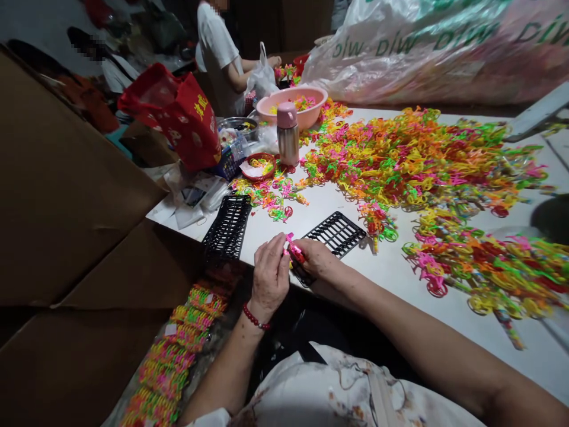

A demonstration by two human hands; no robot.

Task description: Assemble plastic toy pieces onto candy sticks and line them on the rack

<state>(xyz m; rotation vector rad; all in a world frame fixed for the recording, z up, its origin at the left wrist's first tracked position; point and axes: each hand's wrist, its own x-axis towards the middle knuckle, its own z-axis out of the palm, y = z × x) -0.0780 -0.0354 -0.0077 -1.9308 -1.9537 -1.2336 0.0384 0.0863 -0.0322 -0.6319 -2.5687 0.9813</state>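
Note:
My left hand and my right hand meet at the near edge of the white table. Both pinch a small pink plastic piece between their fingertips. A red bead bracelet circles my left wrist. Just beyond my right hand lies a flat black plastic grid tray. A second stack of black grid trays stands to the left, over the table's edge. A big heap of neon plastic pieces in pink, orange, yellow and green covers the table behind.
A large brown cardboard box fills the left. Packed rows of coloured pieces lie in a bag below the table. A pink-capped steel bottle, a pink basin, a red bag and another person are at the back.

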